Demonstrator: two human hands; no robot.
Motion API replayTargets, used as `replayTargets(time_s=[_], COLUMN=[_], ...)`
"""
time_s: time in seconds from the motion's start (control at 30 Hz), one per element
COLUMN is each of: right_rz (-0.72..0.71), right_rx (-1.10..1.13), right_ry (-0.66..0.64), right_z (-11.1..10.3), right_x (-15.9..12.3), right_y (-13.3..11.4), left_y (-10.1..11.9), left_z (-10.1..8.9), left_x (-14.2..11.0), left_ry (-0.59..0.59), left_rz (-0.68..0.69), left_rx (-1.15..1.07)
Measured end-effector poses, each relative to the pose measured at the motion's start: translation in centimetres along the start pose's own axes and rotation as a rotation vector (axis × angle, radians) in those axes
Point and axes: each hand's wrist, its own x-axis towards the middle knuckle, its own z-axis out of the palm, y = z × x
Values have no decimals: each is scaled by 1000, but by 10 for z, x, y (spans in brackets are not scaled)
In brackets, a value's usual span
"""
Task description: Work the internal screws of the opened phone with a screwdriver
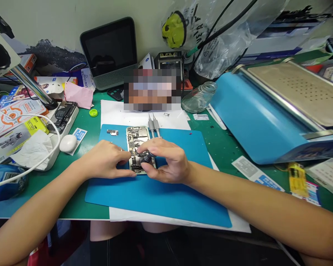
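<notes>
An opened phone with bare inner boards lies upright on a blue mat. My left hand steadies its lower left side, with the fingers curled at the edge and the thumb along the bottom corner. Over the phone's lower half, my right hand grips a dark grey screwdriver between thumb and fingers; its tip is hard to make out. Two grey pointed tools lie just beyond the right hand. A small metal phone part rests on the mat at the upper left.
At right stands a large blue machine with a perforated plate. A glass jar lies near it. Behind are a dark-screened display and a blurred-out patch. On the left are a white earbud case, boxes, a white cable and a lamp post.
</notes>
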Motion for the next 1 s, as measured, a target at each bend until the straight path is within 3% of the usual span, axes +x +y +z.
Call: replayTargets(time_s=[1.0], right_rz=[47], right_rx=[23], right_ry=[27], right_z=[1], right_x=[-2], right_y=[2], left_y=[1], left_z=[0], left_x=[0], left_ry=[-13], left_rz=[-6], left_rx=[-6])
